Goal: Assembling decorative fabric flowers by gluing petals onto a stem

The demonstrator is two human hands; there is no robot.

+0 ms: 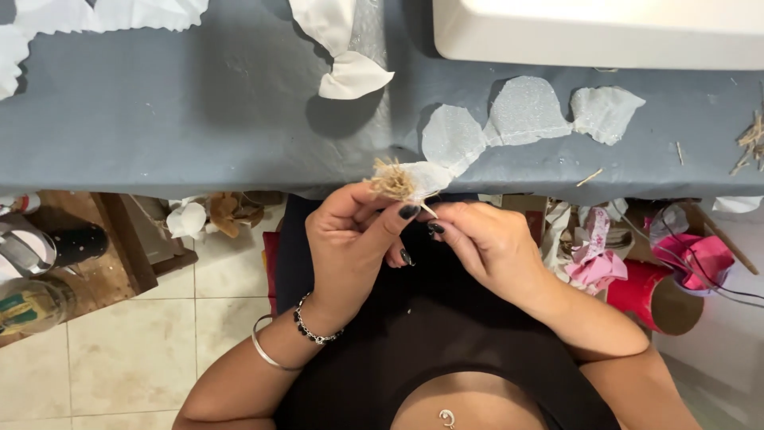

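Note:
My left hand (350, 239) and my right hand (481, 243) meet just below the table's front edge. Together they pinch a small white petal-shaped piece of fabric (420, 177) with a tuft of tan straw-like fibre (390, 180) at its left end. The left thumb and fingers grip the fibre end; the right fingertips hold the lower edge of the petal. My left wrist carries a beaded bracelet and a thin bangle.
A grey cloth covers the table (199, 111). On it lie white glittery petal cut-outs (525, 111), a folded white fabric piece (350, 76) and a white machine base (597, 32). Straw bits (752, 135) lie at the right edge. Fabric scraps and a red tube (660, 295) sit on the floor.

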